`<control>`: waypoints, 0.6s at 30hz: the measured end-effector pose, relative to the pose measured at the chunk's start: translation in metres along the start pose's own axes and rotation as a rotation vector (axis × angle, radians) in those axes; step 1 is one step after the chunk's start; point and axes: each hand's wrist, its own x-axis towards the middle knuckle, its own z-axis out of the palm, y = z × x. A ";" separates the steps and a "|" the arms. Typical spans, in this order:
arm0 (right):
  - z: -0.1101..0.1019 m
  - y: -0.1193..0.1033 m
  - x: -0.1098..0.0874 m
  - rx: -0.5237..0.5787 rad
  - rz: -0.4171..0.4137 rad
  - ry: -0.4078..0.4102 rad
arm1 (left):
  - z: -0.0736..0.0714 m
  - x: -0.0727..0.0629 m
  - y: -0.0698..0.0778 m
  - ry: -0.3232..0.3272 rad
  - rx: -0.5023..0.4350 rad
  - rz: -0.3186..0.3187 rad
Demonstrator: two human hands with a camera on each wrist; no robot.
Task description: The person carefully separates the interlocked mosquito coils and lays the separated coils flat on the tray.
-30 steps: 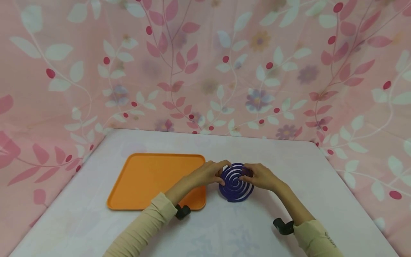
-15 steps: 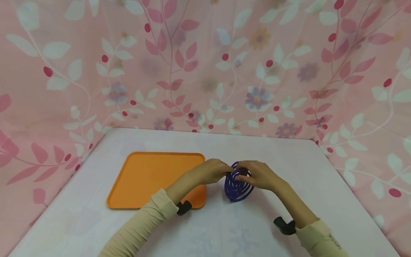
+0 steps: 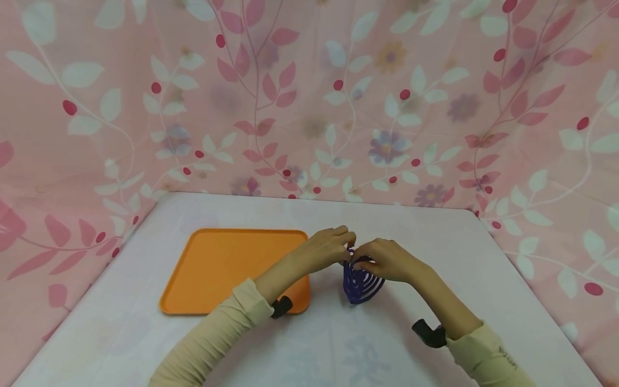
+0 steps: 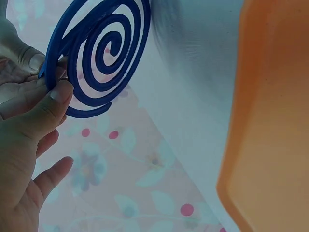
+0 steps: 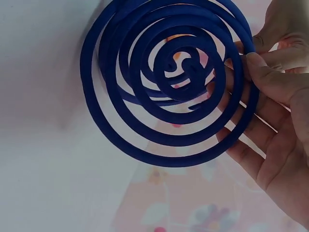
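A dark blue mosquito coil (image 3: 360, 293) stands tilted on edge above the white table, between both hands. In the right wrist view two layers of its spiral (image 5: 87, 77) overlap and stand partly apart. My left hand (image 3: 329, 249) pinches a strand at its upper rim; the left wrist view shows the thumb (image 4: 62, 92) on the blue strand (image 4: 87, 58). My right hand (image 3: 390, 260) grips the rim close by, its thumb (image 5: 258, 65) on the outer ring and its fingers behind. From the head view, the hands partly cover the coil's top.
An orange tray (image 3: 232, 269) lies on the white table (image 3: 411, 226), left of the coil and partly under the left forearm. Black wrist cameras sit beneath the left cuff (image 3: 282, 307) and the right cuff (image 3: 429, 333). A pink floral curtain (image 3: 300, 107) rises behind the table.
The coil has turned from facing the camera flat to a steeper, narrower angle, and its layers have spread. My left hand has shifted up and right, close to the right hand.
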 end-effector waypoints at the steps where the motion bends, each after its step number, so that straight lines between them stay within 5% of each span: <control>1: -0.001 -0.001 0.000 0.001 -0.003 -0.005 | -0.001 0.001 0.000 -0.007 0.004 0.006; 12: -0.009 -0.001 -0.005 0.022 0.013 -0.034 | -0.012 0.007 0.002 -0.252 -0.123 -0.072; 18: -0.015 0.005 -0.010 0.074 0.027 -0.023 | -0.022 0.007 -0.003 -0.278 -0.216 -0.110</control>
